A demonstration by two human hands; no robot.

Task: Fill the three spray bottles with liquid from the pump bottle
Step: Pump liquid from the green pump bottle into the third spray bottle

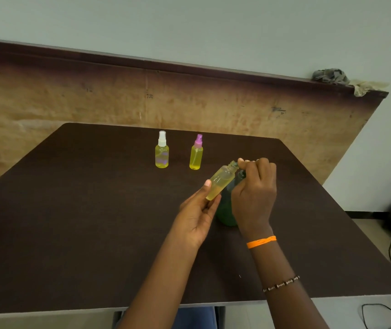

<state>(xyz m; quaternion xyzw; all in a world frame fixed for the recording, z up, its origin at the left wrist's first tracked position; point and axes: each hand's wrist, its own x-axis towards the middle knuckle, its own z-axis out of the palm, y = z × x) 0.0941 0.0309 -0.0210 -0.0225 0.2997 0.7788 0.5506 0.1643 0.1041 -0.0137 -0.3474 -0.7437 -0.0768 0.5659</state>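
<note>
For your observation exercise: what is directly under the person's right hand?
Under the right hand stands a dark green pump bottle; only its lower body and a bit of its nozzle show. The hand covers the pump head. The left hand tilts an uncapped spray bottle against the nozzle.

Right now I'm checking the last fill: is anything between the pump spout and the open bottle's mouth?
Nothing visible does. The left hand tilts the open bottle to the spout, which the right hand covers.
</note>
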